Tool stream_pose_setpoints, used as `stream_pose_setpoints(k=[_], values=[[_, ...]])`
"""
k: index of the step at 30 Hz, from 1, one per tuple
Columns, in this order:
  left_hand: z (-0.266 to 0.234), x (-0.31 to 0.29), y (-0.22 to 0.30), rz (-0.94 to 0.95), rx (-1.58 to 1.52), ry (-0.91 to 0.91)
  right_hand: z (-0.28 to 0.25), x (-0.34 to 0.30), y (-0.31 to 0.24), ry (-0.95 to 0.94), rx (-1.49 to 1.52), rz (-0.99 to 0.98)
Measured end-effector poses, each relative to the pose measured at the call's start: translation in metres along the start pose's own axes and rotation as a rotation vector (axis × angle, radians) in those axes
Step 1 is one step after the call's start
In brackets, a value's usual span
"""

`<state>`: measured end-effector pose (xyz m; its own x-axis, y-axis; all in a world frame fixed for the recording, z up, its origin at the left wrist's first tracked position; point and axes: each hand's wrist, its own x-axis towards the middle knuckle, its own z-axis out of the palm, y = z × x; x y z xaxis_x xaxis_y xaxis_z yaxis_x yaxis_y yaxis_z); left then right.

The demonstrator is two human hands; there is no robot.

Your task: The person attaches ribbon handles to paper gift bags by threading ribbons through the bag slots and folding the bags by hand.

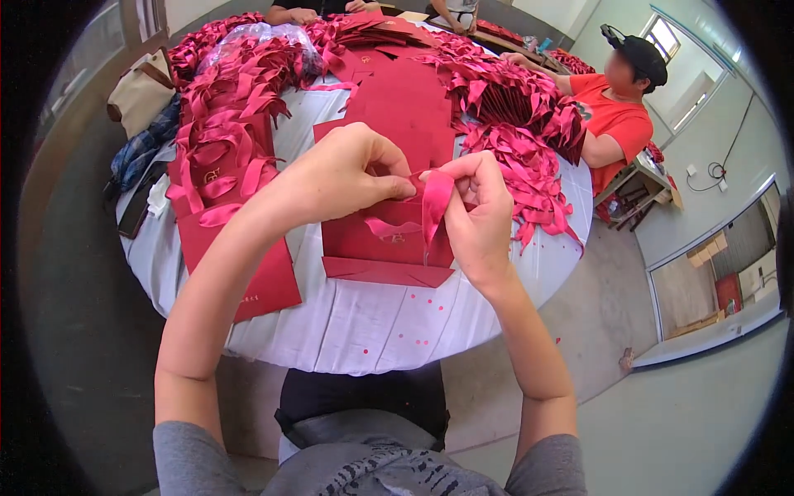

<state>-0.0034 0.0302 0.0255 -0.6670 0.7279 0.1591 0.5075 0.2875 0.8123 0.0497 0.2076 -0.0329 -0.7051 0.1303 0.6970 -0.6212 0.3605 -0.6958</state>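
A flat red paper gift bag (347,240) lies in front of me with its folded bottom flap toward me and a small gold emblem on its face. At its upper edge, my left hand (356,169) is closed in a pinch, thumb against bent fingers; the exact spot it grips is partly hidden by the fingers. Just to the right, my right hand (482,215) pinches a pink satin ribbon (437,202), whose loop hangs down over the bag. Another length of that ribbon curves across the bag's front. The two hands' fingertips almost meet.
Overlapping red bags (401,107) run up the middle of the round, white-covered table (331,331). Ribboned bags (223,165) lie at left, a fanned bundle (521,103) and more ribbons (529,182) at right. A co-worker (616,116) in orange stands right; others work at the far edge.
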Motion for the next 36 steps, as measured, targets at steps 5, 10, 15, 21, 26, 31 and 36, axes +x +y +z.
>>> stream_pose_setpoints(k=[5, 10, 15, 21, 26, 31, 36], values=[[0.019, 0.003, -0.017, 0.109, 0.388, 0.413, 0.0, -0.004, -0.002, -0.004, -0.101, -0.004], [0.03, 0.007, -0.025, 0.164, 0.54, 0.84, 0.006, -0.007, -0.003, 0.035, -0.142, -0.089], [0.01, 0.002, -0.023, -0.034, 0.3, 0.509, 0.005, -0.006, -0.005, 0.037, -0.137, -0.043], [-0.017, -0.015, -0.017, -0.199, -0.759, -0.012, 0.003, -0.009, -0.004, -0.024, -0.107, 0.092], [-0.02, -0.021, -0.04, -0.07, -1.035, -0.19, 0.001, -0.011, 0.003, -0.107, -0.066, 0.094], [-0.019, -0.022, -0.036, -0.069, -1.0, -0.236, 0.005, -0.012, 0.007, -0.043, 0.025, 0.097], [-0.01, -0.023, -0.028, -0.194, -0.831, -0.027, 0.002, -0.013, 0.002, -0.076, -0.037, 0.098]])
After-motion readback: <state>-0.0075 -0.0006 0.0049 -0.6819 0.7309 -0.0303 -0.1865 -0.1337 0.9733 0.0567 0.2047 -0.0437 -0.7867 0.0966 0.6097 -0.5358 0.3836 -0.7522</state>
